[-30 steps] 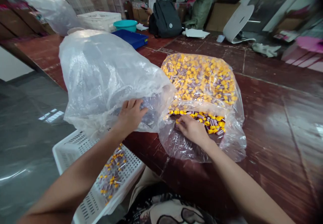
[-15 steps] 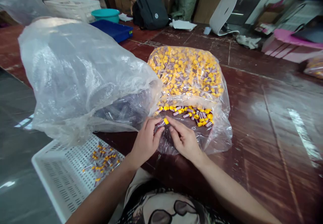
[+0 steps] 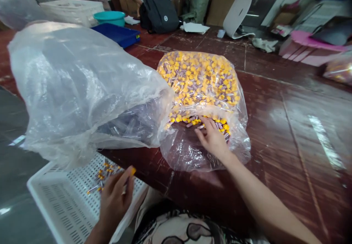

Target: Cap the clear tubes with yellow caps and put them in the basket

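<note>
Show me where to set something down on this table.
Widest bare tabletop: right of the bag of yellow-capped pieces, this side of the pink box. A narrow strip shows between that bag and the white basket. Crowded: leftward, where the milky bag sits.

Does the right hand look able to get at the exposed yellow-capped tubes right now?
Probably yes: the right hand is at the exposed yellow-capped tubes, and the clear bag opens toward it, with nothing visibly across the way.

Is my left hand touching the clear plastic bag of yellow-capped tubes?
No, your left hand holds a yellow-capped tube by the white perforated plastic basket.
</note>
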Motion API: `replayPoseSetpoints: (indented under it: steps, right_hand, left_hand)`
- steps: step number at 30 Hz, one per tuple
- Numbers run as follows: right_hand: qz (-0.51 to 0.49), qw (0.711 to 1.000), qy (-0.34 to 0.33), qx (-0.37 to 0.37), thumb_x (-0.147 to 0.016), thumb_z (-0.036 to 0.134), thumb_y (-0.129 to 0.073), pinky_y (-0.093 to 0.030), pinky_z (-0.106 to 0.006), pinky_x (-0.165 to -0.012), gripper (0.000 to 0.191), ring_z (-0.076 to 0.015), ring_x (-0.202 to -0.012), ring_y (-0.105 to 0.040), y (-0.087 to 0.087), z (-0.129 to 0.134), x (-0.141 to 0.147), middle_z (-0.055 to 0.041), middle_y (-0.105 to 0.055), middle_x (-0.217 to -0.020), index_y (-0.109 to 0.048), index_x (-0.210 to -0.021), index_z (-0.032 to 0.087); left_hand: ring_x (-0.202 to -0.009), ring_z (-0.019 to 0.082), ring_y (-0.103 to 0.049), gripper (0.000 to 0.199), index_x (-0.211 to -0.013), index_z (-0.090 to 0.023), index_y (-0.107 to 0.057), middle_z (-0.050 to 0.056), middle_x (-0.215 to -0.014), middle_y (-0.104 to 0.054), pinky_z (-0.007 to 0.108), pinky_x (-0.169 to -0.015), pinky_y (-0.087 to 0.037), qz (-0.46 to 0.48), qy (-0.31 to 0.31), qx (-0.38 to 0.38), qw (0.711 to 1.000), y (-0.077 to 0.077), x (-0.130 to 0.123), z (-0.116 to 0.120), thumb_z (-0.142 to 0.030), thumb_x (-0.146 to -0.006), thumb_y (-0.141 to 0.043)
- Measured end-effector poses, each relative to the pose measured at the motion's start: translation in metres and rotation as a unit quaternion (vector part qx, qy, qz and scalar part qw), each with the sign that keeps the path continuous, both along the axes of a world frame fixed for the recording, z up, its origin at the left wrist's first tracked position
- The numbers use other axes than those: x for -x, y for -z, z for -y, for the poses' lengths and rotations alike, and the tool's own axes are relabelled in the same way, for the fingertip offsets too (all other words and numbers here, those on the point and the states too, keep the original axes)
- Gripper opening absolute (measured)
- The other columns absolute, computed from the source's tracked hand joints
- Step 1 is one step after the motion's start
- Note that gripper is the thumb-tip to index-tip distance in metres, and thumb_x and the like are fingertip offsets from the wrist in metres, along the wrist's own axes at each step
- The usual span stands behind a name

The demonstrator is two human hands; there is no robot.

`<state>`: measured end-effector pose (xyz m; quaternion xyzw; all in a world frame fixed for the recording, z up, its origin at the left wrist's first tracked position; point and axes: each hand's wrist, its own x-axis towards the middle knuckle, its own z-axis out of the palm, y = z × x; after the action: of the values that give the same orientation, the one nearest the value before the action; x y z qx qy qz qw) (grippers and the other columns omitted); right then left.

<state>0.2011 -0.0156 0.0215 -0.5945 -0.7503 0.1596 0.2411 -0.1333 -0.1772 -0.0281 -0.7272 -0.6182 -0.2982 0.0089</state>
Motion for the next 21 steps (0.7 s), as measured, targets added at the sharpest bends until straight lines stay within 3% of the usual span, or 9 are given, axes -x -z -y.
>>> replayPoseSetpoints:
  steps: [3, 5, 6, 9, 12, 15, 17, 19, 21]
  right_hand:
    - [0.176, 0.983, 0.045, 0.036, -0.099, 0.038, -0.043, -0.057, -0.04, -0.075, 0.041, -0.0296, -0.099, -0.067, 0.007, -0.02, -0.025, -0.0131, -0.056, -0.137, -0.055, -0.136, 0.025]
    - [0.252, 0.965, 0.05, 0.059, -0.1, 0.034, -0.038, -0.055, -0.04, -0.072, 0.042, -0.0288, -0.091, -0.069, 0.01, -0.026, -0.033, -0.0151, -0.056, -0.135, -0.053, -0.138, 0.026]
    - [0.278, 0.957, 0.052, 0.065, -0.101, 0.032, -0.036, -0.054, -0.041, -0.072, 0.043, -0.0291, -0.089, -0.069, 0.012, -0.028, -0.035, -0.0164, -0.056, -0.133, -0.051, -0.14, 0.026]
    - [0.321, 0.943, 0.027, 0.081, -0.101, 0.031, -0.036, -0.052, -0.042, -0.073, 0.041, -0.0312, -0.093, -0.068, 0.017, -0.033, -0.037, -0.0176, -0.057, -0.13, -0.054, -0.137, 0.025]
    - [0.334, 0.939, -0.018, 0.082, -0.1, 0.035, -0.041, -0.052, -0.039, -0.074, 0.036, -0.0303, -0.097, -0.068, 0.018, -0.038, -0.036, -0.0149, -0.059, -0.13, -0.061, -0.128, 0.026]
    - [0.322, 0.944, -0.031, 0.066, -0.098, 0.038, -0.045, -0.051, -0.037, -0.07, 0.033, -0.0273, -0.09, -0.069, 0.012, -0.036, -0.034, -0.0125, -0.061, -0.127, -0.064, -0.122, 0.025]
    - [0.281, 0.958, -0.034, 0.044, -0.098, 0.039, -0.047, -0.051, -0.034, -0.066, 0.031, -0.0258, -0.087, -0.069, 0.007, -0.03, -0.035, -0.0103, -0.063, -0.125, -0.063, -0.12, 0.025]
    - [0.207, 0.977, -0.045, 0.025, -0.096, 0.04, -0.051, -0.051, -0.032, -0.066, 0.029, -0.0245, -0.089, -0.069, 0.0, -0.019, -0.038, -0.0086, -0.066, -0.121, -0.062, -0.118, 0.025]
    - [0.108, 0.992, -0.057, 0.029, -0.095, 0.04, -0.054, -0.052, -0.03, -0.066, 0.029, -0.022, -0.086, -0.07, -0.005, -0.006, -0.039, -0.0071, -0.071, -0.11, -0.06, -0.117, 0.024]
  left_hand:
    - [-0.085, 0.029, -0.067, 0.04, -0.133, -0.026, -0.049, 0.011, -0.1, -0.067, 0.044, -0.073, -0.055, -0.118, -0.082, 0.087, 0.986, 0.055, 0.055, 0.053, -0.024, -0.092, -0.052]
    - [-0.085, 0.032, -0.068, 0.038, -0.132, -0.024, -0.049, 0.012, -0.1, -0.069, 0.046, -0.07, -0.054, -0.184, -0.122, 0.129, 0.967, 0.073, 0.072, 0.072, -0.028, -0.094, -0.048]
    - [-0.088, 0.034, -0.068, 0.039, -0.132, -0.023, -0.049, 0.013, -0.102, -0.069, 0.048, -0.072, -0.054, -0.203, -0.136, 0.121, 0.962, 0.073, 0.073, 0.074, -0.029, -0.094, -0.049]
    - [-0.102, 0.033, -0.064, 0.049, -0.136, -0.024, -0.044, 0.015, -0.115, -0.066, 0.05, -0.088, -0.05, -0.185, -0.118, -0.005, 0.976, 0.042, 0.048, 0.043, -0.027, -0.089, -0.06]
    - [-0.108, 0.029, -0.06, 0.054, -0.134, -0.03, -0.048, 0.01, -0.117, -0.065, 0.048, -0.098, -0.043, -0.134, -0.046, -0.119, 0.983, -0.012, 0.005, -0.029, -0.02, -0.084, -0.066]
    - [-0.119, 0.032, -0.052, 0.042, -0.127, -0.032, -0.059, 0.01, -0.128, -0.061, 0.05, -0.099, -0.04, -0.178, 0.018, -0.066, 0.982, -0.056, -0.026, -0.109, -0.016, -0.088, -0.058]
    - [-0.123, 0.035, -0.048, 0.033, -0.116, -0.028, -0.066, 0.013, -0.132, -0.057, 0.052, -0.098, -0.041, -0.217, 0.054, -0.019, 0.975, -0.071, -0.035, -0.151, -0.014, -0.089, -0.053]
    - [-0.123, 0.036, -0.047, 0.025, -0.102, -0.023, -0.07, 0.015, -0.13, -0.057, 0.053, -0.096, -0.042, -0.24, 0.085, 0.003, 0.967, -0.079, -0.039, -0.176, -0.012, -0.087, -0.053]
    - [-0.124, 0.037, -0.047, 0.02, -0.098, -0.022, -0.071, 0.014, -0.129, -0.058, 0.054, -0.097, -0.042, -0.238, 0.107, -0.005, 0.966, -0.084, -0.042, -0.184, -0.014, -0.087, -0.056]
